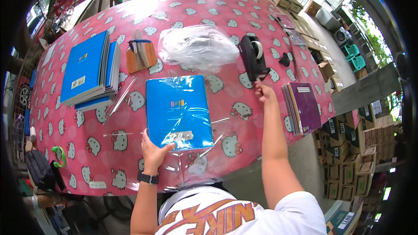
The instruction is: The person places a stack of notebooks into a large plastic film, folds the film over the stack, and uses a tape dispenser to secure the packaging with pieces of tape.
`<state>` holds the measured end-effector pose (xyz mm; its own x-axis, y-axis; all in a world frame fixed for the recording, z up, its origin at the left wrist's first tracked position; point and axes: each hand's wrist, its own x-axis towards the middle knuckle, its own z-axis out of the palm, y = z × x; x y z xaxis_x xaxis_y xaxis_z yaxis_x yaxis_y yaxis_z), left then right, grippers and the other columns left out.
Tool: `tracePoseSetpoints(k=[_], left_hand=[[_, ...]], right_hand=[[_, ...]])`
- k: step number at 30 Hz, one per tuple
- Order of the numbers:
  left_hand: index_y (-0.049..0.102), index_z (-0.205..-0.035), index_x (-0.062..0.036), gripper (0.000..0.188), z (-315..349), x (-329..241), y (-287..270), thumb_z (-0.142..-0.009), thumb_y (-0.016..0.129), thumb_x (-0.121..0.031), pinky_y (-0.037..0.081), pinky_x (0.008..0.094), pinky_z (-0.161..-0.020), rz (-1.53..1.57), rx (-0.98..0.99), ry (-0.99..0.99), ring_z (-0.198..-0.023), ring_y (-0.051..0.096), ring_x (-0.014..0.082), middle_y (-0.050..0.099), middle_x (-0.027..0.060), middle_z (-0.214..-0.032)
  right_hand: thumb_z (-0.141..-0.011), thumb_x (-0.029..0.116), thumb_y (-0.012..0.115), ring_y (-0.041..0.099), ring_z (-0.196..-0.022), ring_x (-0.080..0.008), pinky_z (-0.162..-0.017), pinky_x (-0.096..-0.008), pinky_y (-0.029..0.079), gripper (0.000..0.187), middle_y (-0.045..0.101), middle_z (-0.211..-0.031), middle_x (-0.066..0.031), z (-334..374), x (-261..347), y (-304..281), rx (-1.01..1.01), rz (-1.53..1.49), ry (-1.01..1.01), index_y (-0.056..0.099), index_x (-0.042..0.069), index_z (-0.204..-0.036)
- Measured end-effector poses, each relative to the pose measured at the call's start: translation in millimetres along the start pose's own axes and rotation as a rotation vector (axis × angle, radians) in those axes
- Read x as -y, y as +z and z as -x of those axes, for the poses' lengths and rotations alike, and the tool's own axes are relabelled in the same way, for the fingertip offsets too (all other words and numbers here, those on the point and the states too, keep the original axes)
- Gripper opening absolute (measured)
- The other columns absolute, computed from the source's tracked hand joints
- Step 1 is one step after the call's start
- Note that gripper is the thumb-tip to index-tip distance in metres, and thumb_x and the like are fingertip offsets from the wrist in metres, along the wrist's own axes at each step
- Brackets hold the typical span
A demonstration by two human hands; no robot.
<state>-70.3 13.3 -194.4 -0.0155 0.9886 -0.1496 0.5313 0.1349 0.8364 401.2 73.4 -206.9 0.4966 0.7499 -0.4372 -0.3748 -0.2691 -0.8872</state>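
Observation:
In front of me lies a blue spiral notebook [176,109] on a clear plastic sheet [226,128], its cover shiny with plastic. My left hand [153,151] grips its lower left corner, thumb along the bottom edge and fingers at the left side. My right hand [264,92] is reached out to the near end of a black tape dispenser [251,58]. Its fingers are pinched at the cutting edge, on what looks like the end of the clear tape. The dispenser carries a pale roll of tape [257,49].
Blue notebooks [85,67] are stacked at the left, beside a wooden pen holder [141,58]. A crumpled clear plastic heap [198,45] lies behind the notebook. Purple notebooks [305,106] sit near the right edge of the pink patterned table [93,146]. Boxes [348,161] stand beyond.

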Motion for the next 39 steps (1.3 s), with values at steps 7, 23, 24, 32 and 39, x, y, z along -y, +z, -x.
tracePoseSetpoints(k=[7, 23, 24, 32, 39], left_hand=[[0.025, -0.134, 0.0048, 0.112, 7, -6, -11, -0.049, 0.086, -0.034, 0.034, 0.0441, -0.099, -0.116, -0.015, -0.058, -0.118, 0.041, 0.0386, 0.045, 0.0244, -0.125], [0.029, -0.135, 0.0047, 0.103, -39, 21, -25, -0.065, 0.075, -0.054, 0.032, 0.0428, -0.102, -0.013, -0.021, -0.009, -0.127, 0.033, 0.0373, 0.039, 0.0250, -0.134], [0.031, -0.135, 0.0042, 0.092, -57, 36, -29, -0.073, 0.069, -0.052, 0.034, 0.0407, -0.100, 0.066, 0.064, 0.112, -0.125, 0.038, 0.0325, 0.041, 0.0220, -0.134], [0.028, -0.134, 0.0011, 0.066, -26, -28, -34, -0.083, 0.064, -0.023, 0.041, 0.0359, -0.095, 1.134, 0.538, -0.085, -0.113, 0.049, 0.0236, 0.045, 0.0137, -0.127], [0.029, -0.131, -0.0010, 0.066, -4, -78, 27, -0.075, 0.063, -0.010, 0.045, 0.0356, -0.092, 1.074, 0.542, -0.031, -0.112, 0.048, 0.0226, 0.045, 0.0120, -0.123]], right_hand=[[-0.081, 0.028, 0.068, 0.055, -0.058, -0.0091, -0.050, -0.0250, 0.042, 0.024, 0.060, -0.067, -0.0008, 171, 18, 204, 1.361, 0.899, -0.241, 0.065, 0.005, -0.074], [-0.067, 0.051, 0.074, 0.051, -0.105, -0.0351, -0.088, -0.0421, 0.043, 0.083, 0.055, -0.110, -0.0222, 130, -77, 154, 0.273, 0.924, -0.614, 0.044, -0.004, -0.121], [-0.067, 0.051, 0.074, 0.046, -0.113, -0.0351, -0.092, -0.0421, 0.040, 0.084, 0.053, -0.113, -0.0231, 153, -83, 174, 0.418, 0.649, -0.420, 0.043, -0.006, -0.121], [-0.068, 0.042, 0.078, 0.043, -0.118, -0.0280, -0.096, -0.0381, 0.038, 0.094, 0.043, -0.123, -0.0176, 200, -55, 114, 0.268, -0.316, -0.206, 0.027, 0.001, -0.135], [-0.076, 0.025, 0.071, 0.051, -0.109, -0.0250, -0.091, -0.0360, 0.044, 0.080, 0.044, -0.127, -0.0159, 221, -45, 32, 0.190, -0.333, -0.146, 0.025, 0.001, -0.137]])
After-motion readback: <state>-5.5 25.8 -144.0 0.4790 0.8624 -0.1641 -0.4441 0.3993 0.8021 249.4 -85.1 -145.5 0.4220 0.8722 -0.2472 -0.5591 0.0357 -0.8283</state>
